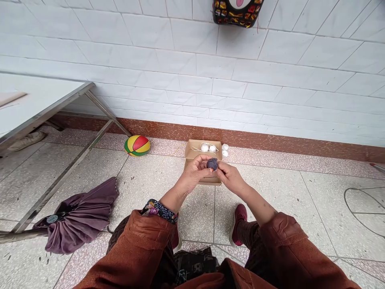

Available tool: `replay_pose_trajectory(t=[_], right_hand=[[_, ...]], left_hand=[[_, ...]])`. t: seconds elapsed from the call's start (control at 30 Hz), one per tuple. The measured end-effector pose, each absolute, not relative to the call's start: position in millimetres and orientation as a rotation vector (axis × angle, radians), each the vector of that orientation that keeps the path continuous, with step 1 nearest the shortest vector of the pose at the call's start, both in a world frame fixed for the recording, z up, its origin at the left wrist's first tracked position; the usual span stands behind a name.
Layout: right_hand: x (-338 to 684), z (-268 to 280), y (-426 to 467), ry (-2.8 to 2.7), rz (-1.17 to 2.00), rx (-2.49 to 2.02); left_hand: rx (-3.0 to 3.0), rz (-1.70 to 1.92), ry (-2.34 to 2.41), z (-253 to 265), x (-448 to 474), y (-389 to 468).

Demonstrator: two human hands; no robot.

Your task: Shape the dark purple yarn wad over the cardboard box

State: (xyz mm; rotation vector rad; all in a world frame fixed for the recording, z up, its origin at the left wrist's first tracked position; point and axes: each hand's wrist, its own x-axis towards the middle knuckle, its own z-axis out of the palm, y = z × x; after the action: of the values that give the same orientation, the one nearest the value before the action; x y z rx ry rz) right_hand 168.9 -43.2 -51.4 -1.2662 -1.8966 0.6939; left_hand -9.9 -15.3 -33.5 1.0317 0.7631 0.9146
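Between my two hands, at the middle of the view, is a small dark grey ball of yarn. My left hand holds it from the left, thumb below and fingers curled behind. From the right, my right hand pinches at its edge; whether a strand lies in that pinch is too small to tell. Below the hands on the floor stands an open cardboard box, partly hidden by them. White yarn balls with loose strands lie in its far part. More white balls rest on the floor just right of the box.
A colourful ball lies by the wall. At left are a metal-framed table and a folded purple umbrella on the floor. A wire ring frame is at right. A patterned container is up against the tiled wall.
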Motion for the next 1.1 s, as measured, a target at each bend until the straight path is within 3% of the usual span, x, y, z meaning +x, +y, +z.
replay_pose_trajectory(t=[0.33, 0.57, 0.83, 1.1], right_hand=[[176.6, -29.8, -48.7, -2.026, 0.686, -1.010], [188.8, -34.3, -30.0, -1.744, 0.628, -1.173], [171.1, -52.4, -35.5, -1.805, 0.768, -1.215], [171.3, -32.1, -47.7, -1.963, 0.730, -1.036]], left_hand=[[1.339, 1.001, 1.028, -37.9, -7.5, -7.3], [1.286, 0.737, 0.685, -27.9, -8.9, -19.7], [1.071, 1.004, 0.709, -35.4, -8.4, -10.3], [1.350, 1.059, 0.997, -39.4, -8.6, -3.9]])
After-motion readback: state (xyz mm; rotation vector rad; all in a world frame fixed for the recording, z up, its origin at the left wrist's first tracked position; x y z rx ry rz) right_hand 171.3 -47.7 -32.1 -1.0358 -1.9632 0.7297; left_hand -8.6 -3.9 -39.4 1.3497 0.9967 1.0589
